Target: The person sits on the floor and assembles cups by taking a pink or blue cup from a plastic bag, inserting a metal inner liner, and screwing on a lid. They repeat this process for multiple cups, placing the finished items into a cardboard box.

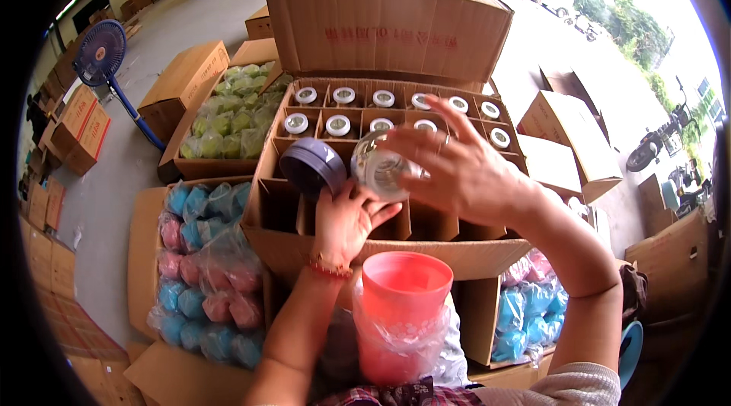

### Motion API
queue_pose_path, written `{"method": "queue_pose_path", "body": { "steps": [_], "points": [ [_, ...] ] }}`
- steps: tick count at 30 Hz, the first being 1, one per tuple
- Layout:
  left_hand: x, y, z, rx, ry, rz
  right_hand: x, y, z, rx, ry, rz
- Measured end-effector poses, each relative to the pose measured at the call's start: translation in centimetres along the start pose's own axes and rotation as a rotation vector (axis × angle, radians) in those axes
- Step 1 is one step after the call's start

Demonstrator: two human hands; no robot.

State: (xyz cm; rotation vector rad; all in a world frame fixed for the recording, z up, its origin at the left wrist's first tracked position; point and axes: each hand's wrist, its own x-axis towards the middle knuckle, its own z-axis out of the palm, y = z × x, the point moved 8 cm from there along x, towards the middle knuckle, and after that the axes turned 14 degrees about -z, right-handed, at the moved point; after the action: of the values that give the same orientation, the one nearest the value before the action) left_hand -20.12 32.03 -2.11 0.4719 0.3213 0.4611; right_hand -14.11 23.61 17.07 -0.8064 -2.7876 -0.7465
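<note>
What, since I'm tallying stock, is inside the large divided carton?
The carton holds white-lidded containers in its two far rows; the right hand covers part, and their lower bodies are hidden.

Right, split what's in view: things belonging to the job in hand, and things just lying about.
Job in hand, as far as I can judge:
clear glass container between left hand and right hand
purple cylindrical piece by the left hand
divided cardboard carton with white-capped bottles
probably the pinkish-red plastic tumbler

Just lying about, it seems:
blue floor fan
motorbike outside

wide fisheye from head height, downward, close
</note>
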Motion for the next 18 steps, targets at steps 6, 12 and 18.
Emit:
{"method": "queue_pose_path", "body": {
  "steps": [6, 12, 18],
  "points": [
    [1.6, 1.0, 3.7, -0.247, -0.516, 0.037, -2.3, -6.6, 0.9, 0.167, -0.180, -0.143],
    [0.8, -0.4, 6.9, -0.264, -0.502, -0.135, -7.8, 0.4, 1.9, 0.561, 0.359, 0.506],
    [1.1, 0.7, 2.4, 0.339, 0.151, 0.330, -11.6, 5.4, 12.3, 1.445, 0.538, 1.199]
  ]
}}
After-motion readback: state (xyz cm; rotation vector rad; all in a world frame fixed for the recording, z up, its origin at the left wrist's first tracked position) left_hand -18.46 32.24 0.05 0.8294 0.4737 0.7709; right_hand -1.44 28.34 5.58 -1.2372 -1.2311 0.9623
